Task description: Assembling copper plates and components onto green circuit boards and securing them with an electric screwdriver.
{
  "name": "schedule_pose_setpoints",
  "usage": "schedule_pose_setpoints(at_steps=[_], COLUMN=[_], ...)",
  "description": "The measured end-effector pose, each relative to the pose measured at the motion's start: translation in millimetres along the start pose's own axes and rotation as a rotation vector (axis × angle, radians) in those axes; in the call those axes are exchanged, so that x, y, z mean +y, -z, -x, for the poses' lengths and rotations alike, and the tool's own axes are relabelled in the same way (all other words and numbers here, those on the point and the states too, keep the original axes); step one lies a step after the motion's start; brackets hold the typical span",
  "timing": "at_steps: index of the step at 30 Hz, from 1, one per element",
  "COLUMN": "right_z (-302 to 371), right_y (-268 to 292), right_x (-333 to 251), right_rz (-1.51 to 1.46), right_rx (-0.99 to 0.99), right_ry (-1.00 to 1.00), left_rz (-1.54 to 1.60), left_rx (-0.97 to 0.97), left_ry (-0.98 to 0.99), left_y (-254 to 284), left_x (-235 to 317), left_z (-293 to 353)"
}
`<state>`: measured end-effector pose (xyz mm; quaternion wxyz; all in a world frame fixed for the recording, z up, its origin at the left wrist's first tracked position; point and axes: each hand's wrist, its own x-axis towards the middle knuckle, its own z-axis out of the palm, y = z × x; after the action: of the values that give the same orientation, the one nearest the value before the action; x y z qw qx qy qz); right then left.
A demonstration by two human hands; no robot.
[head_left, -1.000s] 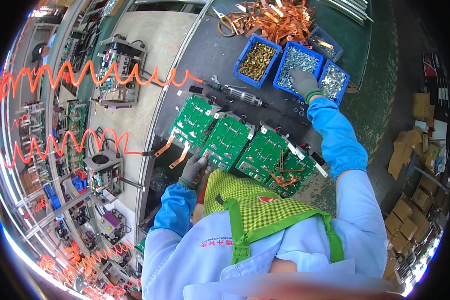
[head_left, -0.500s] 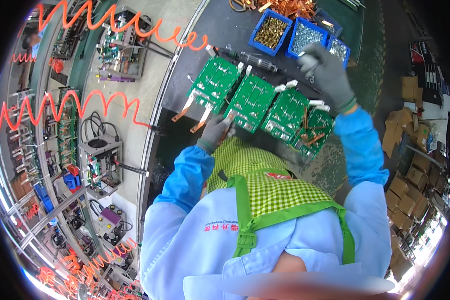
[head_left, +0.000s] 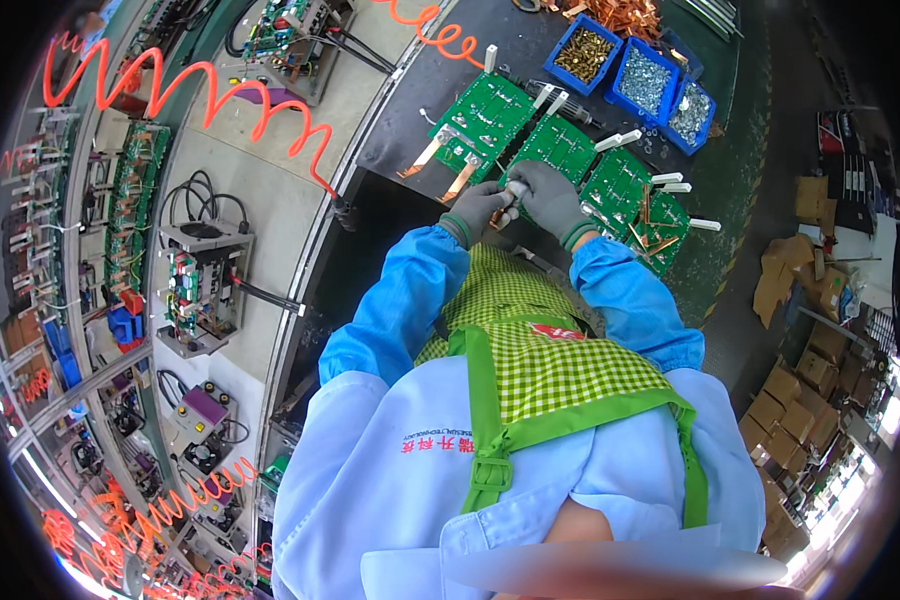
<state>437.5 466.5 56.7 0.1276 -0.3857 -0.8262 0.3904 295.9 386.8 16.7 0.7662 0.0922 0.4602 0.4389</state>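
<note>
My left hand [head_left: 477, 211] and my right hand [head_left: 552, 198], both in grey gloves, meet at the front edge of the second green circuit board [head_left: 562, 147]. A short copper strip [head_left: 499, 217] shows between them, pinched by my left fingers. My right fingers are closed over the strip's upper end; pale fingertips hide whatever small thing they hold. To the left lies another green circuit board [head_left: 492, 108] with two copper strips [head_left: 422, 160] jutting from its front. On the right are a third board [head_left: 613, 183] and a fourth board [head_left: 673, 222], the latter with loose copper strips on top.
Blue bins hold brass fasteners [head_left: 584, 54] and silver hardware [head_left: 646, 80] at the back right. Copper pieces [head_left: 625, 15] are heaped behind them. A power screwdriver [head_left: 577, 113] lies behind the boards. A coiled orange hose [head_left: 210, 85] hangs left, over a line with metal-framed units [head_left: 202, 290].
My right hand has come from beside the bins, down and left to the second board, meeting my left hand. The whole view has shifted, with the boards now further right.
</note>
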Motion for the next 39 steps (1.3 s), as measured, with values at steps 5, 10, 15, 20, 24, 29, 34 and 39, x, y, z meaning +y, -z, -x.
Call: schedule_pose_setpoints(at_steps=[5, 10, 15, 20, 24, 29, 34, 39], right_z=[-6, -9, 1, -10, -10, -8, -11, -7], right_y=[-1, -1, -5, 8, 3, -4, 9, 19], right_x=[-5, -3, -10, 4, -3, 4, 4, -3], right_rz=[0.097, 0.100, 0.143, -0.261, -0.097, 0.121, -0.330, 0.005], right_rx=[0.010, -0.011, 0.090, -0.047, -0.033, 0.087, -0.016, -0.106], right_ry=[-0.048, -0.015, 0.009, -0.251, -0.109, 0.036, -0.218, 0.056], left_rz=[0.004, -0.024, -0.093, -0.068, -0.017, -0.017, 0.017, 0.020], left_rx=[0.032, 0.030, 0.052, 0.040, 0.019, 0.032, 0.026, 0.037], left_ry=[-0.017, 0.014, 0.002, 0.029, 0.000, 0.014, 0.012, 0.009], left_y=[3, -2, 1, 1, 1, -3, -3, -3], left_x=[-1, 4, 2, 3, 5, 6, 6, 7], left_z=[-5, -3, -7, -4, -3, -3, -1, 0])
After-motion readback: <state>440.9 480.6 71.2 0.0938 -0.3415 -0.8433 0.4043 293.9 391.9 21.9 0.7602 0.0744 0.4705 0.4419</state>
